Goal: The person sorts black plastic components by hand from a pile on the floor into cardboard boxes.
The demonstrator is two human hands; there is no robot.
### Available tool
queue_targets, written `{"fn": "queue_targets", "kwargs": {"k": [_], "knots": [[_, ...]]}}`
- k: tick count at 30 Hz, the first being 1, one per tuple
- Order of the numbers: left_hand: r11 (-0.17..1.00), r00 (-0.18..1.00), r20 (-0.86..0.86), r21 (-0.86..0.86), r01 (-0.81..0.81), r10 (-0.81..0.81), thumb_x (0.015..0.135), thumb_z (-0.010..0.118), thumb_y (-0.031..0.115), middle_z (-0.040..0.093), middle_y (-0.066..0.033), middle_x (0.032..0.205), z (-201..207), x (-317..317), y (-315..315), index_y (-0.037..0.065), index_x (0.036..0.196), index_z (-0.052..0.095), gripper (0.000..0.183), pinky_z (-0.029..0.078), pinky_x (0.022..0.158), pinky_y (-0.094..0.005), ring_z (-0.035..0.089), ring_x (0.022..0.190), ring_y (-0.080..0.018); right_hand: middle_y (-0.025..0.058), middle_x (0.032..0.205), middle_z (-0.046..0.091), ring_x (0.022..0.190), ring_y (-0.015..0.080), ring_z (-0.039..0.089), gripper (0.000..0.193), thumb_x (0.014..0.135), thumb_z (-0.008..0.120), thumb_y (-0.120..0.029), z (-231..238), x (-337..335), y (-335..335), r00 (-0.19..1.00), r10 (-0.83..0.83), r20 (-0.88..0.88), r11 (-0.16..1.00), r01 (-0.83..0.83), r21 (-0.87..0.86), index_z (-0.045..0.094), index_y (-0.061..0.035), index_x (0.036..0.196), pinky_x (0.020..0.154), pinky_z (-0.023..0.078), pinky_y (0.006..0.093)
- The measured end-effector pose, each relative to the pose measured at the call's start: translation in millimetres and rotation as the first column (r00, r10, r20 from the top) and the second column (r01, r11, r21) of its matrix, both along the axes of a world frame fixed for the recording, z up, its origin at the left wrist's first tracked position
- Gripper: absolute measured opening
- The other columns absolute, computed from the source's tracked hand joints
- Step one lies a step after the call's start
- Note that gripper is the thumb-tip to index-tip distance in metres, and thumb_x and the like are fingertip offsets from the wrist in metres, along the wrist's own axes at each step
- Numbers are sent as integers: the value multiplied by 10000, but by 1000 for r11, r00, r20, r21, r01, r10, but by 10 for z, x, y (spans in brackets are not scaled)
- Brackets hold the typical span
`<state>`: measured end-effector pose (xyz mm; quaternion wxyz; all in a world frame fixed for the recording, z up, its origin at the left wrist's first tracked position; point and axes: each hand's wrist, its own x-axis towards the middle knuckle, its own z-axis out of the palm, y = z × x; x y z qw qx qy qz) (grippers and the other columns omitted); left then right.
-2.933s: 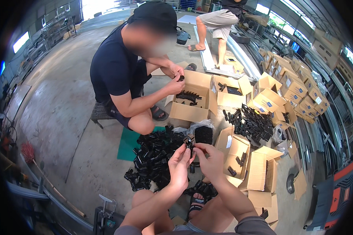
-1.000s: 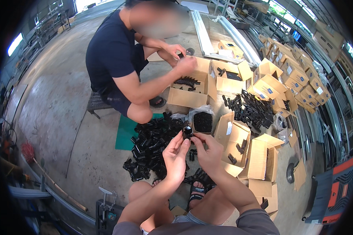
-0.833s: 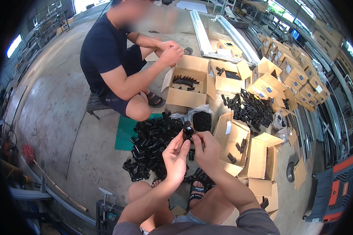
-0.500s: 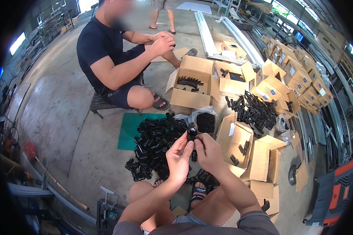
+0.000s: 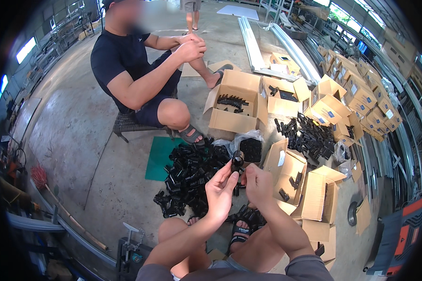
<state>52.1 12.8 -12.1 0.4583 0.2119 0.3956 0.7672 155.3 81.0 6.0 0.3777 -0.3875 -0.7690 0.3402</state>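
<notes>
Black fitting point(image 5: 237, 159) is sitting pinched in the left hand point(image 5: 222, 189); adjacent right hand point(image 5: 259, 183) is hiding its grip; steady support is likely helping.

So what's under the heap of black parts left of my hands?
A green mat sticks out at the upper left of the heap; grey floor borders its lower left. The heap hides how far the mat runs and anything else beneath.

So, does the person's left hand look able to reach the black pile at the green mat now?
Probably yes: the black pile lies to the left of the left hand, and nothing visible blocks the way. However, this hand is holding a black part.
</notes>
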Motion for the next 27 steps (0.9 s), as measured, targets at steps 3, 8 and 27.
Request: {"fn": "queue_targets", "kwargs": {"k": [3, 8, 27], "knots": [[999, 999, 0, -15, -36, 36, 955, 615, -22, 643, -110, 1277, 10, -23, -3, -42, 1355, 553, 406, 469, 998, -268, 605, 1129, -124, 148, 706, 599, 576, 262, 585, 156, 969, 578, -139, 180, -68, -89, 994, -35, -103, 999, 34, -11, 601, 0, 901, 551, 446, 345], [1000, 999, 34, 1, -7, 7, 956, 617, -14, 644, -107, 1276, 32, 7, -12, -41, 1347, 559, 396, 480, 986, -269, 611, 1111, -124, 111, 688, 603, 572, 191, 577, 259, 1000, 543, -208, 25, 47, 3, 999, 5, 41, 1000, -4, -21, 598, -4, 851, 548, 442, 324], [990, 996, 32, -113, 81, -78, 951, 641, 25, 644, -120, 1250, -7, 52, 59, -53, 1340, 555, 405, 520, 934, -271, 638, 1050, -139, 96, 826, 682, 766, 149, 657, 296, 951, 648, -256, -33, 126, 110, 958, -84, -274, 966, 10, -259, 619, -17, 1122, 680, 514, 308]]}}
